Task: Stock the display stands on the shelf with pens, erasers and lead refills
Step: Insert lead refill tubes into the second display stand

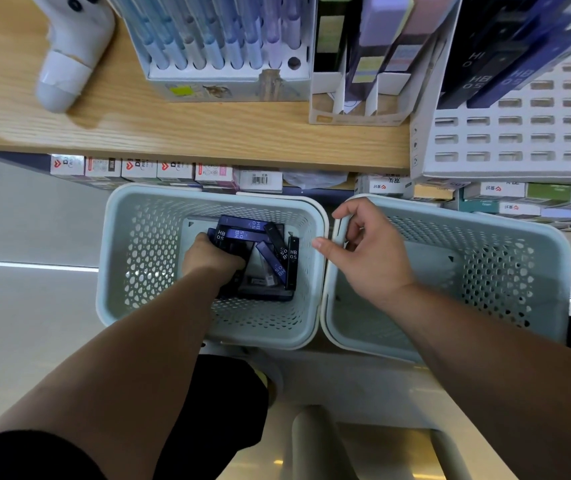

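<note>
Several dark blue and black lead refill boxes (270, 252) marked HB 0.5 lie in a heap at the bottom of the left pale basket (138, 216). My left hand (209, 256) is down in that basket, fingers curled around some of the boxes. My right hand (363, 251) hovers over the rims where the left basket meets the right basket (505, 237), fingers loosely curled and holding nothing. On the wooden shelf (187, 133) stand a pen display stand (221, 39), a divided stand (367, 81) with slim packs, and a white slotted stand (519, 133) holding lead refill boxes.
A white handheld device (69, 50) lies on the shelf at the left. Boxed stationery (173, 169) lines the lower shelf behind the baskets. The right basket looks empty inside. Both baskets stand on a pale surface in front of me.
</note>
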`<action>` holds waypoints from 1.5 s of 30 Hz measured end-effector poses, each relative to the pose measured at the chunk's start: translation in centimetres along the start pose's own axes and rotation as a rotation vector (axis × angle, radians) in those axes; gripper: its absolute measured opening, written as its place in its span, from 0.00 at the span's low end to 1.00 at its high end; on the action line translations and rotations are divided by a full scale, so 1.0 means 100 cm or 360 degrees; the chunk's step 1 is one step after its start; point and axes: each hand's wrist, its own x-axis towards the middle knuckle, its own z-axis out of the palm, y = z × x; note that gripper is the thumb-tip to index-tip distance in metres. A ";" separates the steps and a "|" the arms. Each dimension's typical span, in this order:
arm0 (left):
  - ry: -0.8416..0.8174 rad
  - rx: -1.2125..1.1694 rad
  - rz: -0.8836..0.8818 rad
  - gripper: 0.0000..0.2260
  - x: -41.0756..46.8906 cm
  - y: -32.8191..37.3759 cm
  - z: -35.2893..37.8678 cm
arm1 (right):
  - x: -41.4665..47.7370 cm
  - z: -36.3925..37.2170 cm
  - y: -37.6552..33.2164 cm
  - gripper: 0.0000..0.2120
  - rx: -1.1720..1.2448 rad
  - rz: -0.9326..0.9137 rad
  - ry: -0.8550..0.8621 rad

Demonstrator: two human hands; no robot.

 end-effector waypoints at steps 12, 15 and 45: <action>-0.0202 -0.0232 0.0090 0.20 -0.020 0.006 -0.002 | -0.001 -0.002 0.000 0.17 -0.0010 0.0019 -0.0029; -0.0305 -0.0281 0.0126 0.17 -0.029 0.009 -0.004 | -0.001 -0.002 0.000 0.17 -0.0002 0.0019 -0.0034; -0.0957 -0.0831 0.0724 0.16 -0.265 0.137 -0.136 | -0.031 -0.134 -0.170 0.11 0.0187 0.0092 -0.0672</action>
